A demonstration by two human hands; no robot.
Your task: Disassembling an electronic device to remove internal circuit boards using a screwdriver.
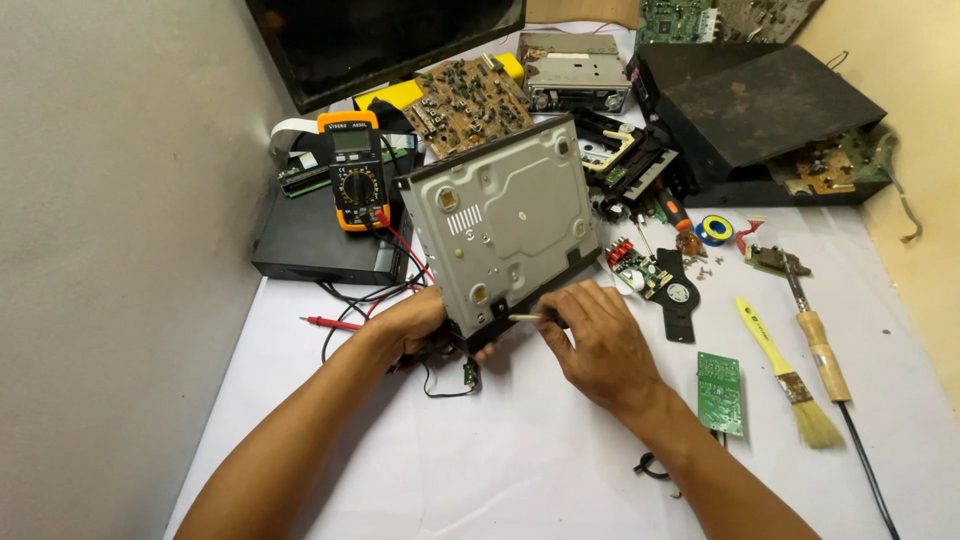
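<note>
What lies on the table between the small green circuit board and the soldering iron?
In the head view, a yellow-handled brush lies between the green circuit board and the soldering iron, on the white table cover.

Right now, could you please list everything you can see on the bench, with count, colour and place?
metal drive case: one, grey, centre, tilted up
thin tool: one, pale, at the case's lower edge
multimeter: one, orange and black, upper left on a black box
red probe: one, left of the case
brown circuit board: one, top centre
car stereo unit: one, silver, top centre
black casing: one, upper right
small green board: one, lower right
brush: one, yellow handle, right
soldering iron: one, wooden handle, far right
solder roll: one, blue and yellow
left hand: grip on the case's lower corner
right hand: pinches the thin tool
</note>
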